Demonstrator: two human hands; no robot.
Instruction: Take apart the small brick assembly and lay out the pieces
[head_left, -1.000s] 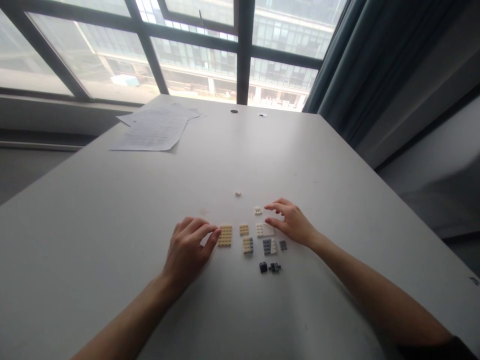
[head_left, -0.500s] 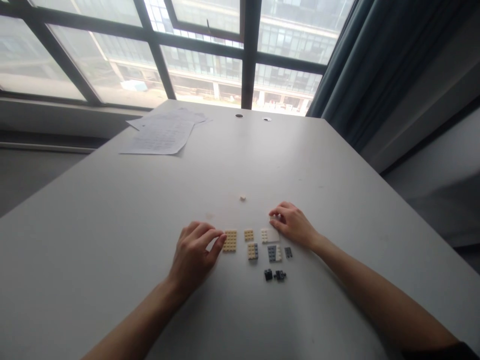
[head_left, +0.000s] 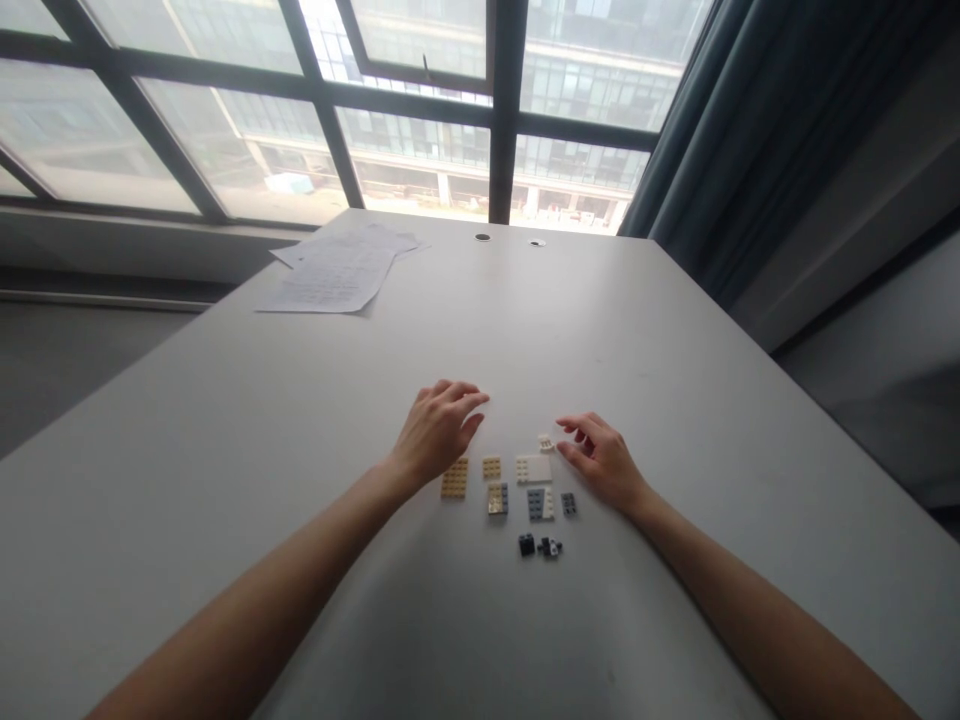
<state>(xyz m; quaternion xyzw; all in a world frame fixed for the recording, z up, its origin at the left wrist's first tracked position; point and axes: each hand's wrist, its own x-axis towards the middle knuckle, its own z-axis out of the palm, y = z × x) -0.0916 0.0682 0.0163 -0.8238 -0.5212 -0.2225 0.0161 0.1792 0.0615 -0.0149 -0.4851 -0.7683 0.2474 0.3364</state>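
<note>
My left hand (head_left: 441, 425) is above the tan plates with its fingers apart; its index fingertip is at a small cream piece (head_left: 486, 397), mostly hidden. My right hand (head_left: 600, 460) is open beside a small white piece (head_left: 545, 442). Below my left hand lies a large tan plate (head_left: 454, 480). A small tan plate (head_left: 491, 467) and a tan-and-grey block (head_left: 497, 498) are to its right. Further right are a white plate (head_left: 533, 468), a grey-and-white piece (head_left: 540, 503) and a small dark grey plate (head_left: 569, 503). Two black pieces (head_left: 526, 544) (head_left: 551, 547) lie nearest me.
Printed papers (head_left: 330, 275) lie at the back left of the white table (head_left: 585, 330). Two round holes (head_left: 482, 237) (head_left: 536, 243) are near its far edge. Behind stand a window and a dark curtain (head_left: 697, 150).
My left hand has moved up and right, from the large tan plate to the small cream piece. My right hand has drawn slightly away from the small white piece, which now shows. The view has shifted slightly.
</note>
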